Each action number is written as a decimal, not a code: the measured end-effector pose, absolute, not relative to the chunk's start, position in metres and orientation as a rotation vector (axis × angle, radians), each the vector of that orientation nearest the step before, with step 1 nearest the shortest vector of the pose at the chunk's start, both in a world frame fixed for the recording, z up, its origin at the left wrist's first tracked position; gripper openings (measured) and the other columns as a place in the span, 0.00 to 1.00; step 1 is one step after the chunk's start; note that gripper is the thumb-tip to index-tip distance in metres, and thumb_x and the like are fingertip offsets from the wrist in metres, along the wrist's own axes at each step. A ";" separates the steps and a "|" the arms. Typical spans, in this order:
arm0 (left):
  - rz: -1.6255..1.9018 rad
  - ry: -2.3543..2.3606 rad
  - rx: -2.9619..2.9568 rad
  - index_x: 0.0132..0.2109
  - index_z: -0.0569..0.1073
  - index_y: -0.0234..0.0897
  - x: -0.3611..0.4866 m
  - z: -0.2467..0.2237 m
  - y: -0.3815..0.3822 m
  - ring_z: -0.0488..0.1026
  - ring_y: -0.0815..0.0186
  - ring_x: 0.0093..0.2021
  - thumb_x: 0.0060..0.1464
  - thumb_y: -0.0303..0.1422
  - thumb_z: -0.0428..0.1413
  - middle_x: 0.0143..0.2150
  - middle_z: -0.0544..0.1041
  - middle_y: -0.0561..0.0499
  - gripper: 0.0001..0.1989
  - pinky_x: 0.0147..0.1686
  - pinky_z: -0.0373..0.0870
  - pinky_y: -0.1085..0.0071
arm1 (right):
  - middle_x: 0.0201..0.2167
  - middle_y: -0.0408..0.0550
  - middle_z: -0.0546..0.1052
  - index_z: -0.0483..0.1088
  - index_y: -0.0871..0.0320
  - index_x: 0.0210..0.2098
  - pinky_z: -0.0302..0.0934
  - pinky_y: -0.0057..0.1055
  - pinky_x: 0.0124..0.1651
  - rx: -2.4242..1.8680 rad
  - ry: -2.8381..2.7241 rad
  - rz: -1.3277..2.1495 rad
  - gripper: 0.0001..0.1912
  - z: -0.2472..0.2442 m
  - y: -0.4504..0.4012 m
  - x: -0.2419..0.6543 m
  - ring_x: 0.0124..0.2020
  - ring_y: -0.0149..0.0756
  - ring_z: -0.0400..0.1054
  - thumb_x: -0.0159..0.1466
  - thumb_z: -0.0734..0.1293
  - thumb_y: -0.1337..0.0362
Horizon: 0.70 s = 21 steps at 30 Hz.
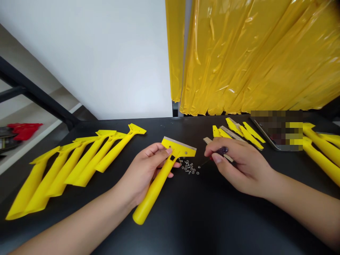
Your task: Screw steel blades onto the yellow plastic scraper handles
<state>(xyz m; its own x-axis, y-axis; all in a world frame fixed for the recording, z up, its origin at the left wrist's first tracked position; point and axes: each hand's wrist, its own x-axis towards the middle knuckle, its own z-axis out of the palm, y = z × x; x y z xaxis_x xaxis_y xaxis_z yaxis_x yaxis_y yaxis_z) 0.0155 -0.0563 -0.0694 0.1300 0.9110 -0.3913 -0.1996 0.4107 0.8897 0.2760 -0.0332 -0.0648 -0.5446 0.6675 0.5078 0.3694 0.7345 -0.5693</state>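
Note:
My left hand (145, 170) is closed around a yellow scraper (152, 194), its thumb on the head. A metal blade edge shows along the top of that head, with a screw in its right hole. My right hand (239, 163) grips a small screwdriver (222, 151) with a dark handle and thin shaft, pointing down and left. Its tip is close to a small screw or nut at the right of the pile; I cannot tell if they touch. Loose screws and nuts (189, 167) lie between my hands, just beyond the scraper's neck.
A row of yellow scraper handles (87, 156) lies at the left of the black table (170, 226). Yellow clamp plates (249, 132) and metal blades lie at the back right, beside a partly blurred dark device (288, 146). More yellow handles (321, 152) lie far right.

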 end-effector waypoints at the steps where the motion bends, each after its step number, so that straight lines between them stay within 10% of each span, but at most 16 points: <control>1: 0.941 1.151 0.784 0.44 0.76 0.38 0.015 -0.069 -0.056 0.84 0.60 0.42 0.64 0.36 0.65 0.43 0.82 0.48 0.08 0.32 0.79 0.74 | 0.36 0.46 0.78 0.69 0.51 0.46 0.65 0.36 0.38 -0.782 -2.192 0.514 0.06 -0.065 -0.033 0.276 0.34 0.38 0.72 0.74 0.63 0.69; 21: 0.859 1.168 0.866 0.44 0.76 0.37 0.019 -0.067 -0.061 0.85 0.59 0.40 0.66 0.36 0.61 0.48 0.84 0.42 0.07 0.31 0.80 0.73 | 0.37 0.46 0.79 0.74 0.47 0.47 0.66 0.40 0.38 -0.912 -2.013 0.435 0.07 -0.048 -0.041 0.287 0.35 0.42 0.74 0.74 0.64 0.65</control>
